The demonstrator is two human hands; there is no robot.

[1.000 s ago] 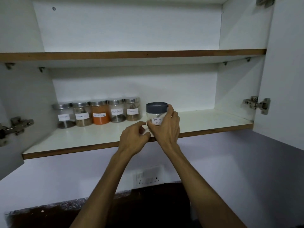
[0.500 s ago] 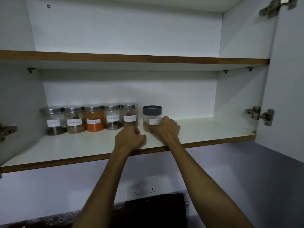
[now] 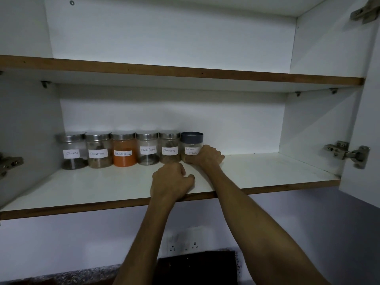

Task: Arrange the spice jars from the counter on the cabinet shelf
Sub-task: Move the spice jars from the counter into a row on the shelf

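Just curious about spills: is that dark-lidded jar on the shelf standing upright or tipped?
Upright. The Garam Masala jar sits flat on the lower shelf, lid level on top, with the right hand at its base.

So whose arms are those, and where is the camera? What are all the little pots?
No machine here: those are a person's two bare arms. The camera sits on the person's head, so you see what they see, looking into an open kitchen cabinet.

On the lower shelf stand six spice jars in a row at the back. Five have shiny metal lids; their labels read, as far as I can tell, Cloves, Cinnamon, Red Chilli Powder, Black Pepper and Cinnamon again. The last, Garam Masala, has a dark grey lid.

The right hand touches the Garam Masala jar at its right side. The left hand rests curled on the shelf, holding nothing.
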